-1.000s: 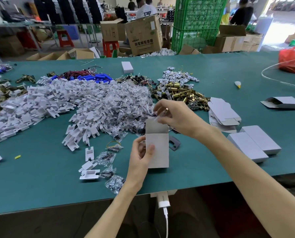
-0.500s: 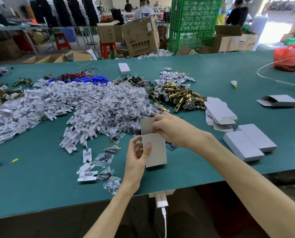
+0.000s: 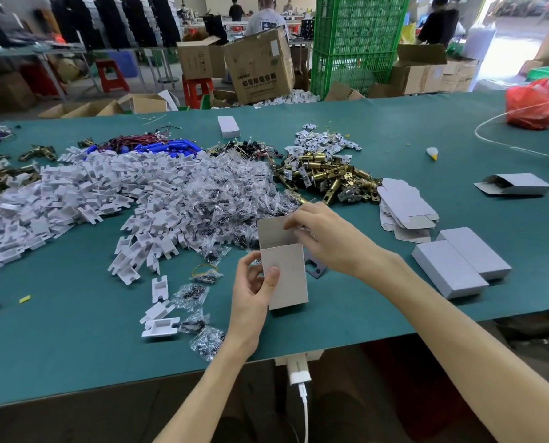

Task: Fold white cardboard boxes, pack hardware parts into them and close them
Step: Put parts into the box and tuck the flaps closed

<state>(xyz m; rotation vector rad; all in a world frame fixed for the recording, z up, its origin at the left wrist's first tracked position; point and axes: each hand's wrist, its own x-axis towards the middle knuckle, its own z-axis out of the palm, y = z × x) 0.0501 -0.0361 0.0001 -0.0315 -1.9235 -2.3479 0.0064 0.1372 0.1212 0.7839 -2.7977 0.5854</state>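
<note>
Head view: 2 closed boxes; perhaps 1 half-folded.

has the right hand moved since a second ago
Yes. The right hand came down toward the box mouth, away from the brass parts pile.

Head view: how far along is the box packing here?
Done: two closed boxes lie at right. In hand: the left hand holds an upright box with its flap open, the right hand at its mouth. Left: closing it, and the flat blanks and parts piles remain.
</note>
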